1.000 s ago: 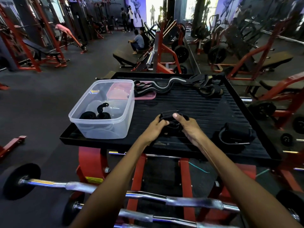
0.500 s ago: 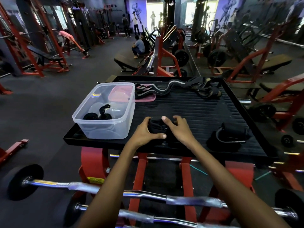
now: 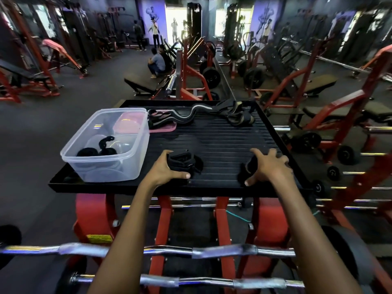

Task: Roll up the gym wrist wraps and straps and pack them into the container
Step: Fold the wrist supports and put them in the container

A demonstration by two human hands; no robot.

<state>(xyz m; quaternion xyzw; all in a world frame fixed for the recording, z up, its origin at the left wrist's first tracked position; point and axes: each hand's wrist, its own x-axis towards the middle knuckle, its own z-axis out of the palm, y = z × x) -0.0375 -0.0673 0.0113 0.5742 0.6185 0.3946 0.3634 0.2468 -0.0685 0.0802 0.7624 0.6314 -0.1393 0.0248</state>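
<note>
- The left hand (image 3: 167,169) closes around a rolled black fabric wrist wrap (image 3: 184,162), thumb along its near side and fingers curled over the far side, resting it on the ribbed black table (image 3: 222,143).
- The right hand (image 3: 268,166), well apart to the right of the left hand, presses down with fingers spread over a second black strap bundle (image 3: 248,168) near the table's right edge; whether it truly grips that bundle I cannot tell.
- A clear rectangular plastic container (image 3: 106,145), lid off, stands on the table just left of the left hand, close to the near-left corner.
- Inside the container lie two rolled black wraps (image 3: 96,150) side by side against the near wall; one has a loose tail curling upward. The rest of its floor shows through, bare.
- A flat pink lid (image 3: 165,127) lies beyond the left hand, behind the container, partly seen through the clear wall.
- Unrolled black and grey straps (image 3: 191,113) lie strung along the far edge of the table, well beyond both hands, one end lying on the pink lid, with a heap of black and tan straps (image 3: 239,118) at their right end.
</note>
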